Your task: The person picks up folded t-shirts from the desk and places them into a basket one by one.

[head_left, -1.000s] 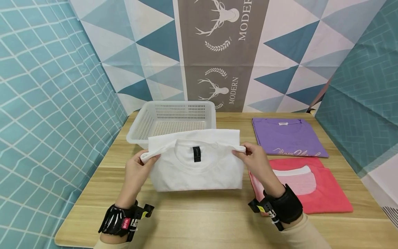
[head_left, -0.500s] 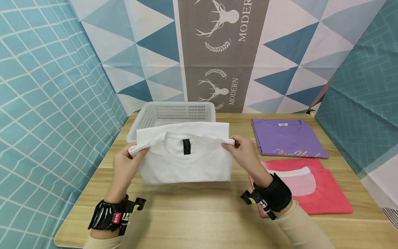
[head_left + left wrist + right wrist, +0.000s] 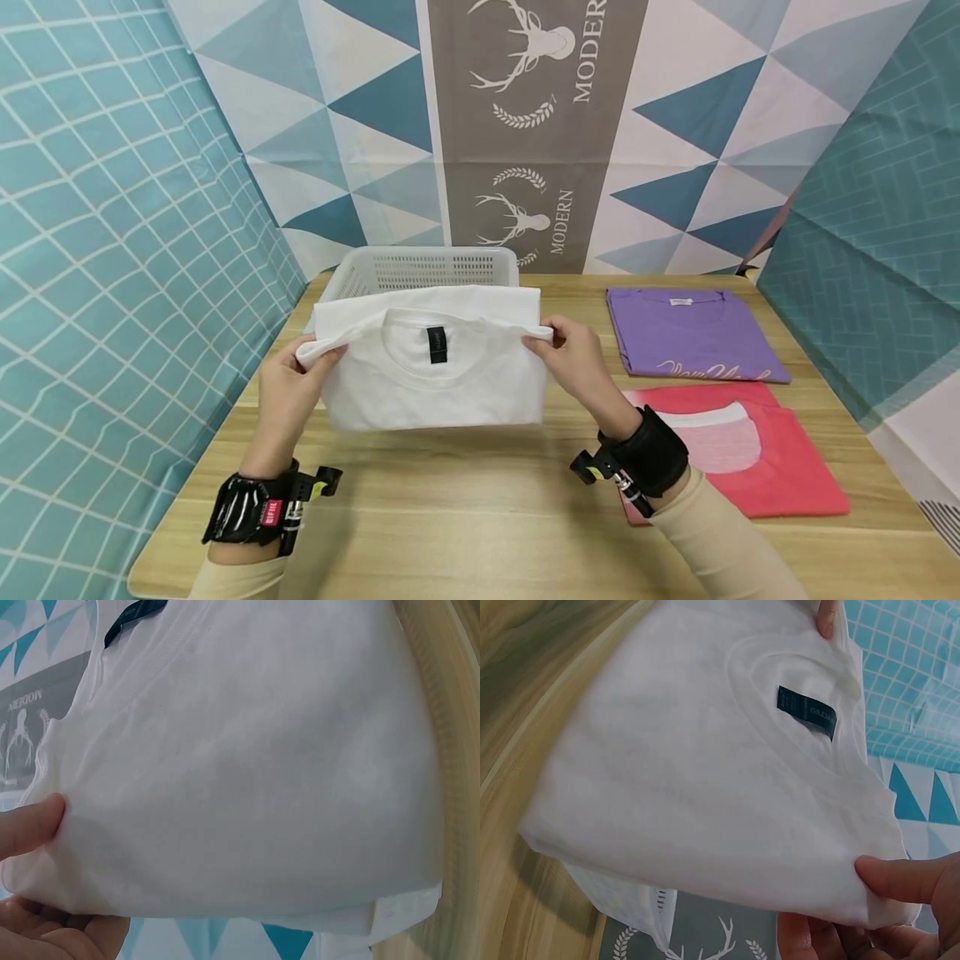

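Observation:
A folded white T-shirt (image 3: 442, 392) with a black neck label (image 3: 437, 344) hangs between both hands, in front of the basket. My left hand (image 3: 291, 387) pinches its upper left corner, thumb on the near face and fingers behind. At the upper right corner my right hand (image 3: 573, 358) pinches the cloth the same way. In the left wrist view, the thumb (image 3: 34, 825) presses on the white cloth. The right wrist view shows the collar, the label and the right thumb (image 3: 896, 879); fingers curl beneath the edge.
A white plastic basket (image 3: 427, 257) stands at the back left, partly hidden by the T-shirt. On the right, a folded purple T-shirt (image 3: 690, 333) lies behind a folded coral-red one (image 3: 795, 467) on the wooden table (image 3: 465, 533). Patterned cloth walls rise behind and at both sides.
Both hands have carried the white T-shirt to the left and away from me, so it covers more of the basket. The purple and coral-red T-shirts have stayed put.

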The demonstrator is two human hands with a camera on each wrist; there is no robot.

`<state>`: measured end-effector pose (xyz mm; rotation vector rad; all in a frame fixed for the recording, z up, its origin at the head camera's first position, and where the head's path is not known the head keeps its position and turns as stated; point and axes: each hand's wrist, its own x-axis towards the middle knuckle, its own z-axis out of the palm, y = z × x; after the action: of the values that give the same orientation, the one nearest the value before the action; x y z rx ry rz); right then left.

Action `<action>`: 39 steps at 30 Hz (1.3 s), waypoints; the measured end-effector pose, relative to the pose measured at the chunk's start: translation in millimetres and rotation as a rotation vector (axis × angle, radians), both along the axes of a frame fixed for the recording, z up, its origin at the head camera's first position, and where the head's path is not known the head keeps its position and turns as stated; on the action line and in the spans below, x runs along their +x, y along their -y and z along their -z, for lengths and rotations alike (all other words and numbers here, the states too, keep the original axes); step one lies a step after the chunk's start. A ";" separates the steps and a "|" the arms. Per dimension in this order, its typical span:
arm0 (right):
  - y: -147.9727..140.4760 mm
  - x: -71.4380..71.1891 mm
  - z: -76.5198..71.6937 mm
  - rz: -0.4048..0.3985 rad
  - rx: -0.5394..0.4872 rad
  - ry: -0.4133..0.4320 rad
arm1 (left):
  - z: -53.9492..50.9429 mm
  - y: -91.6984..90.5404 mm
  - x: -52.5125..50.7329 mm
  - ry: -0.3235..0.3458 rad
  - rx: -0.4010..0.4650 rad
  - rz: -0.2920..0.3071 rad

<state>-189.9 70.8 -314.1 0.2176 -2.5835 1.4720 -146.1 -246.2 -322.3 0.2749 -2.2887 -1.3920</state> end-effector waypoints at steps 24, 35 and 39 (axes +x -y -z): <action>17.3 -19.1 -15.5 0.020 -0.037 -0.049 | -17.7 9.9 -22.8 -0.086 -0.105 -0.003; 22.4 -30.2 -25.4 0.003 -0.028 -0.066 | -29.8 15.7 -34.1 -0.106 -0.137 -0.019; 24.5 -37.1 -30.1 -0.002 -0.017 -0.104 | -34.9 17.1 -39.6 -0.127 -0.155 -0.021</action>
<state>-227.0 46.3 -284.1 0.2864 -2.4892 1.4420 -185.7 -263.3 -287.4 0.1565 -2.2660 -1.1793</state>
